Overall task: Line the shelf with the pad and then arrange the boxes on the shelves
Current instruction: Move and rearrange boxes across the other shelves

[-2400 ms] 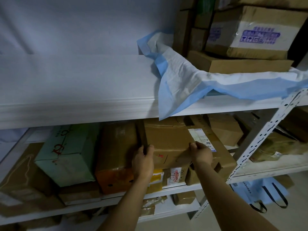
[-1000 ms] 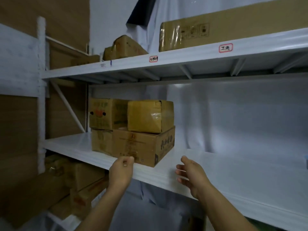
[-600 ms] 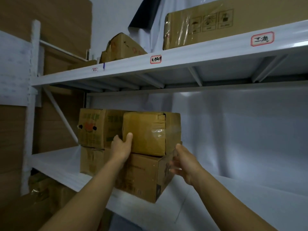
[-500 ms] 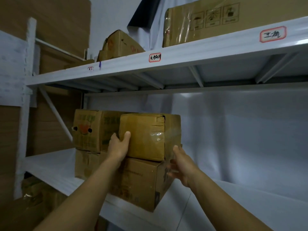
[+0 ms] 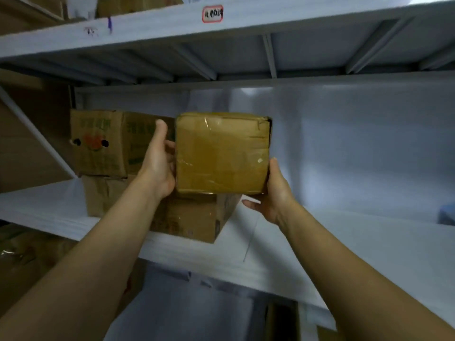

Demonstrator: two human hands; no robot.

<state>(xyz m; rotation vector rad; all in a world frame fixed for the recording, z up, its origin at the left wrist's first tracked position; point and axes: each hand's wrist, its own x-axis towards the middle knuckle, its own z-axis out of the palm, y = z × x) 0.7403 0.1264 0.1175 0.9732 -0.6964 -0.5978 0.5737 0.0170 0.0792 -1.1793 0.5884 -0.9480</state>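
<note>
Two hands: both grip one small brown cardboard box wrapped in clear tape [image 5: 221,153], held up in the middle bay of a rack.
Left hand [image 5: 160,166]: palm flat against the box's left side, thumb upright along its near left edge; the other fingers are hidden behind that side.
Right hand [image 5: 277,195]: cups the lower right corner, thumb up the right edge, fingers curled beneath the bottom.
Below the fingers: a larger brown cardboard box [image 5: 194,217] stands on the white metal shelf [image 5: 344,244], its near corner close to the front lip; whether the held box touches its top cannot be told.
Beyond the left thumb: a brown carton with green print and a red fruit picture [image 5: 98,141] sits atop a crumpled brown carton [image 5: 103,195], just beside the held box.
Right of the right hand: bare white shelf runs to the frame's edge, where a small blue patch [image 5: 446,214] shows, too little to identify.
Above the fingers: open air up to the ribbed underside of the upper white shelf [image 5: 246,23], which bears a red-bordered label [image 5: 213,13].
</note>
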